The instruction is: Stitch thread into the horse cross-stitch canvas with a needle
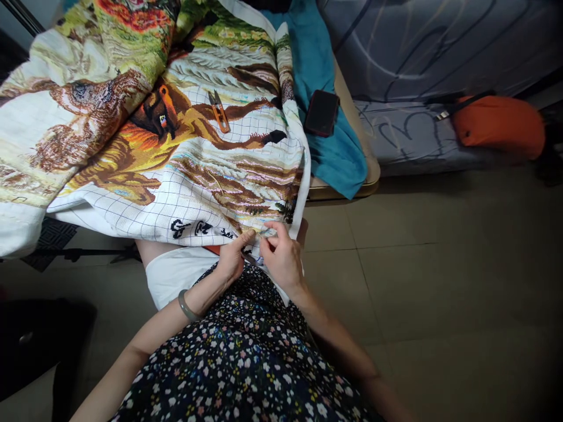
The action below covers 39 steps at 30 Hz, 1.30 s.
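A large cross-stitch cloth (176, 220), white with a blue grid and stitched brown animals, is spread over my lap and the surface ahead. My left hand (232, 257) grips its near edge, thumb on top and fingers underneath, beside some black stitched characters. Just right of it, my right hand (284, 258) is closed in a pinch over the bottom right corner of the cloth. Whatever sits between those fingertips is too small to make out. Orange-handled thread snips (219, 111) lie on the cloth, beyond both hands.
A dark phone (322, 113) rests on a teal towel (341, 161) to the right of the cloth. Farther right, an orange bag (499, 128) sits on a grey patterned sofa (404, 126). Tiled floor (422, 275) lies below on the right.
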Motion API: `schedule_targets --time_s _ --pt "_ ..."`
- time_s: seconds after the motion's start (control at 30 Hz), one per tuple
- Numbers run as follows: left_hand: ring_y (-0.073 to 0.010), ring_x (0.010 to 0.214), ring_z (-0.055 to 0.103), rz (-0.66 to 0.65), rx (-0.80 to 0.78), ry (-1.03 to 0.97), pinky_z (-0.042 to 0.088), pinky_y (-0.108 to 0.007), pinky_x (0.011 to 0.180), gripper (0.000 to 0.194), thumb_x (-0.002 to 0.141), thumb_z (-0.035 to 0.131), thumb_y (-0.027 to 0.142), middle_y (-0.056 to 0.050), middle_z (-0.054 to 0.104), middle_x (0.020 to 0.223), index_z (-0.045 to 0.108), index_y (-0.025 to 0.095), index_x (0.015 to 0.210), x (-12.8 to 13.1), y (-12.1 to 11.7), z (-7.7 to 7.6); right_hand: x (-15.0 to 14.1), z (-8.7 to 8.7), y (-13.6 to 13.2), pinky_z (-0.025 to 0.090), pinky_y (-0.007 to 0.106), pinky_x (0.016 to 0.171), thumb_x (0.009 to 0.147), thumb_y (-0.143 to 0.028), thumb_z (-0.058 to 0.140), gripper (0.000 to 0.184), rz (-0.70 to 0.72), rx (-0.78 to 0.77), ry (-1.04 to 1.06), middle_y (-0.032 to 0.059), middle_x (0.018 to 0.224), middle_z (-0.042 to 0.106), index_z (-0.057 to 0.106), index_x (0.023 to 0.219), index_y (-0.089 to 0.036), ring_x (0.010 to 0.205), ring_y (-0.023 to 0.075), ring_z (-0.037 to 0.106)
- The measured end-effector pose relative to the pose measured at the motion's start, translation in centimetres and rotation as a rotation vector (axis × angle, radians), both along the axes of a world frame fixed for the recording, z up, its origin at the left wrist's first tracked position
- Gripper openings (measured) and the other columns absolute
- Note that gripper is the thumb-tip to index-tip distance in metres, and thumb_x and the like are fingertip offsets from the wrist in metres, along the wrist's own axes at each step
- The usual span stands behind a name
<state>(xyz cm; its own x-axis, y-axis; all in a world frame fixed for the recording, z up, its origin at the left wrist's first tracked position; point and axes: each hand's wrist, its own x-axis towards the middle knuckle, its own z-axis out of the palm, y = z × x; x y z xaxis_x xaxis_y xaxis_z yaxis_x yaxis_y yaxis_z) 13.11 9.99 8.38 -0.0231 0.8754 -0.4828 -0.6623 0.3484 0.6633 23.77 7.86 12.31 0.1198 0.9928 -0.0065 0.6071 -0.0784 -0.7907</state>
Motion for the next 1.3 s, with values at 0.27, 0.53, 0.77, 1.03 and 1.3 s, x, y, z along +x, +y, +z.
schedule_targets --time_s 0.27,0.53,0.77,1.03,1.3 --pt "-0.0231 0.091 0.067 -0.009 -0.071 0.002 0.047 -0.036 0.09 0.032 0.052 0.088 0.029 -0.001 0.067 0.071 0.065 0.016 0.069 0.1 0.4 -0.2 -1.0 -1.6 -0.7 0.047 0.026 0.055 0.086 -0.036 0.057 0.016 -0.106 0.009 0.191 0.0027 0.068 0.067 0.059 0.079 -0.021 0.06 0.0164 0.062" --pt "-0.028 0.104 0.066 0.003 -0.058 0.052 0.046 -0.04 0.097 0.036 0.054 0.087 0.024 -0.005 0.073 0.081 0.069 0.015 0.084 -0.1 1.1 -1.2 -1.1 -2.4 -0.4 0.048 0.026 0.053 0.078 -0.035 0.063 0.017 -0.15 -0.059 0.447 0.0026 0.069 0.066 0.063 0.074 -0.018 0.06 0.015 0.058" --pt "-0.0264 0.104 0.065 0.032 -0.065 0.069 0.046 -0.038 0.096 0.033 0.053 0.086 0.024 -0.004 0.071 0.079 0.066 0.015 0.078 0.2 1.1 -0.9 -1.4 -2.6 -0.6 0.049 0.025 0.054 0.079 -0.033 0.062 0.015 -0.166 -0.021 0.428 0.0033 0.069 0.066 0.063 0.075 -0.018 0.061 0.0153 0.059" --pt "-0.0161 0.077 0.062 0.076 -0.095 0.05 0.047 -0.032 0.082 0.033 0.049 0.087 0.023 -0.002 0.067 0.074 0.067 0.014 0.074 0.5 1.1 0.2 -1.6 -3.3 -0.5 0.049 0.025 0.052 0.078 -0.032 0.063 0.016 -0.202 0.028 0.423 0.0025 0.065 0.066 0.065 0.074 -0.017 0.057 0.0147 0.059" --pt "-0.0146 0.073 0.061 0.086 -0.065 0.031 0.047 -0.03 0.082 0.031 0.048 0.087 0.022 0.0 0.066 0.071 0.067 0.014 0.07 0.5 1.0 0.3 -1.5 -3.2 -0.4 0.049 0.027 0.059 0.081 -0.029 0.062 0.015 -0.166 0.125 0.325 0.0019 0.065 0.066 0.065 0.072 -0.018 0.058 0.0147 0.059"
